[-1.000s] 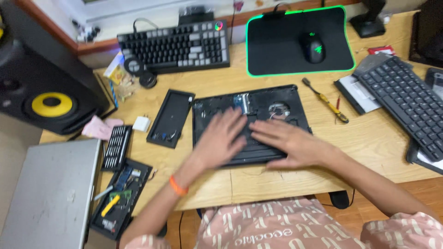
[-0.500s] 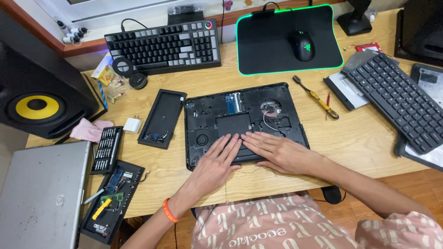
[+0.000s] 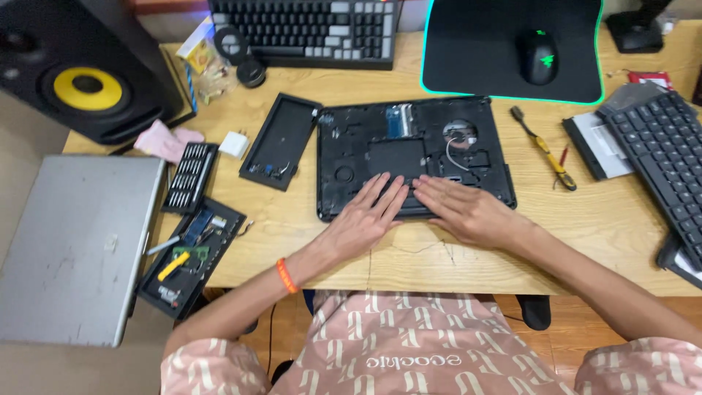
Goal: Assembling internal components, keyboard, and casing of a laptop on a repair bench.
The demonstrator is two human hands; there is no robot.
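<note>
An opened black laptop base (image 3: 409, 146) lies upside down on the wooden desk (image 3: 599, 219), its inner parts and a small fan showing. My left hand (image 3: 365, 216) rests flat on its near edge, fingers spread and pointing away from me. An orange band circles that wrist. My right hand (image 3: 464, 208) lies flat beside it on the same near edge, fingers pointing left towards the other hand. Neither hand holds anything.
A black cover panel (image 3: 280, 140) lies left of the base. Further left are a bit set (image 3: 189, 175), a tray of parts (image 3: 190, 252), a silver laptop lid (image 3: 73, 245) and a speaker (image 3: 88, 66). A yellow-handled tool (image 3: 545, 150), keyboards (image 3: 307, 29) and a mouse (image 3: 537, 55) lie around.
Both hands have slid down from the middle of the laptop base to its near edge. The camera has moved closer and looks more steeply down.
</note>
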